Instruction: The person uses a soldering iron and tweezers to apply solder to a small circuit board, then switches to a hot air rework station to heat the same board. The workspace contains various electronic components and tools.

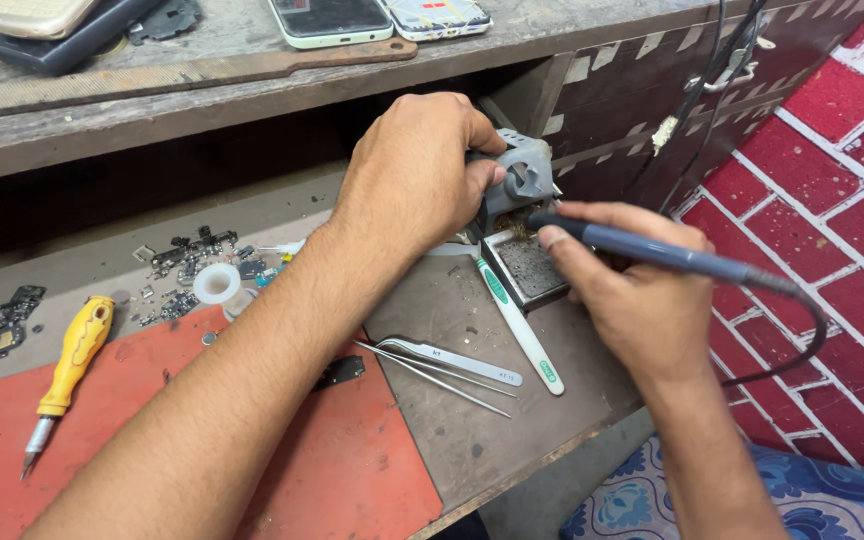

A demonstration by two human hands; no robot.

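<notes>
My left hand [414, 175] grips the top of a grey soldering iron stand [520, 178] at the back of the bench. My right hand [637, 290] holds a blue-grey soldering iron handle [652, 250] like a pen, its front end at the stand's opening. The iron's tip is hidden by the stand. A black cable [802, 340] runs from the handle down to the right. Under the stand sits a square metal tray [527, 270] with dark residue.
A white and green toothbrush [517, 320] and metal tweezers [452, 362] lie on the bench. A red mat [342, 470] holds a yellow screwdriver [72, 360]. Small phone parts [192, 260] and a tape roll [217, 283] lie behind. Phones [332, 20] rest on the upper shelf. A red brick-pattern wall [832, 200] is right.
</notes>
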